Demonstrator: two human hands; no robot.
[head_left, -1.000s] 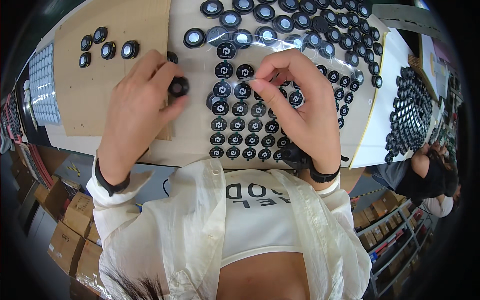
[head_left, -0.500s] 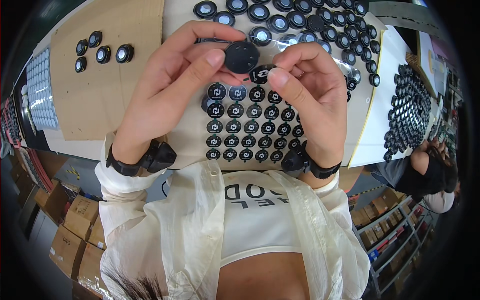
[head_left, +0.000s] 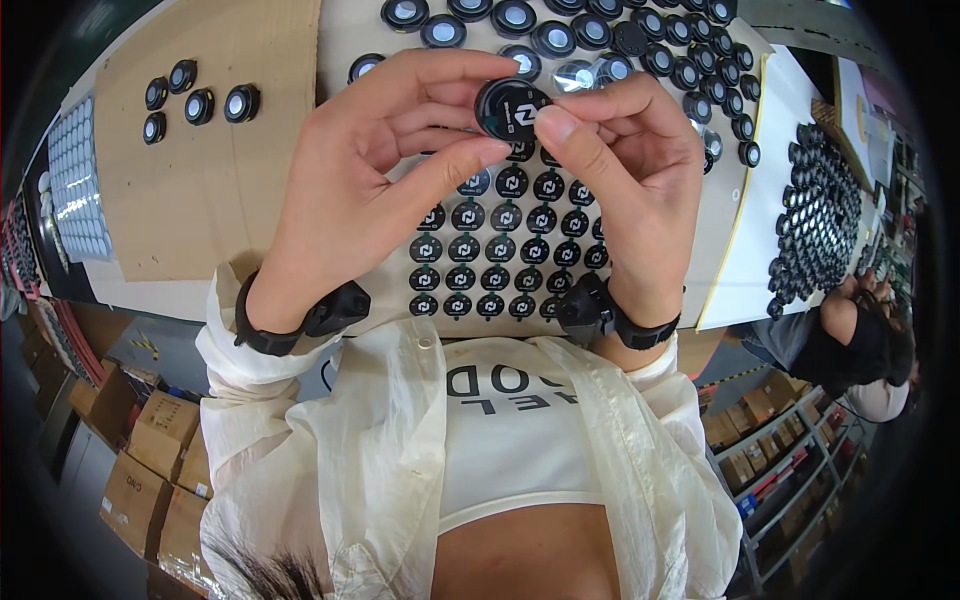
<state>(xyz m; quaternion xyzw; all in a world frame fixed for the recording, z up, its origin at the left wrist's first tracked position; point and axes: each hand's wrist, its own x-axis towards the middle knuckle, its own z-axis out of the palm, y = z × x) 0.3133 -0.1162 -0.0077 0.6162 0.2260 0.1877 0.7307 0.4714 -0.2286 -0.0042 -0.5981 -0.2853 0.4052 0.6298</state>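
Observation:
A round black disc [head_left: 510, 108] with a small label on its face is held up between both hands. My left hand [head_left: 370, 190] grips it from the left with thumb and fingers. My right hand [head_left: 625, 185] presses its thumb on the disc's right edge. Below the hands, several small round black stickers [head_left: 480, 262] lie in rows on a white sheet [head_left: 390, 285]. Both wrists wear black bands.
Several black discs with shiny centres [head_left: 560, 35] lie along the far side of the table. A few more [head_left: 198, 98] sit on a brown cardboard sheet [head_left: 210, 190] at left, beside a tray of small clear parts [head_left: 75, 185]. Another person's sleeve [head_left: 850, 350] and more black discs [head_left: 815, 220] are at right.
My left hand lifted a black disc off the cardboard's edge and my right hand came off the sticker rows; both now hold the disc raised closer to the camera.

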